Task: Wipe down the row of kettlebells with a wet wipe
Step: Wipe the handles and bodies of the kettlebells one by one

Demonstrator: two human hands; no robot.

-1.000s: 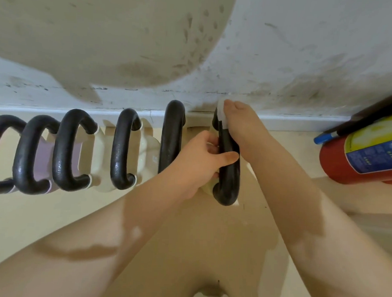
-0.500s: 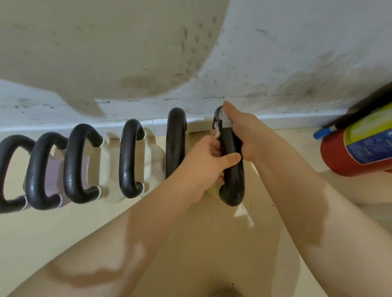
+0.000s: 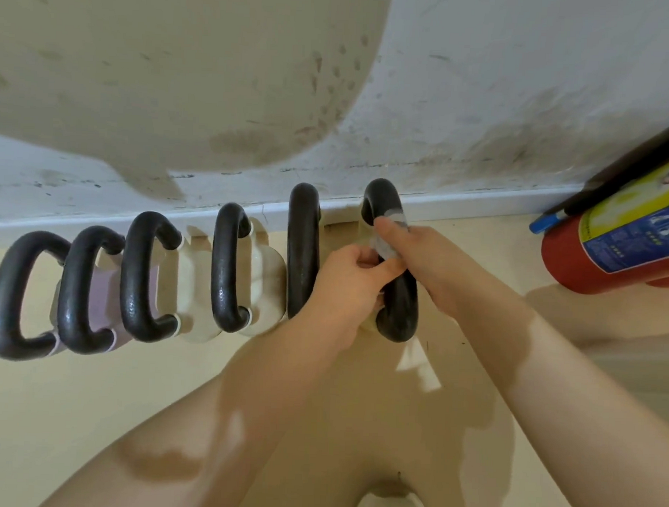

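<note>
Wipe (image 3: 388, 232) seemingly under right hand (image 3: 420, 264)

Fire extinguisher (image 3: 625, 240) right; kettlebells (image 3: 226, 266) left.

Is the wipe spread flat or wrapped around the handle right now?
Wrapped. The wipe curls over the handle of the rightmost kettlebell, pressed on by the right hand.
</note>
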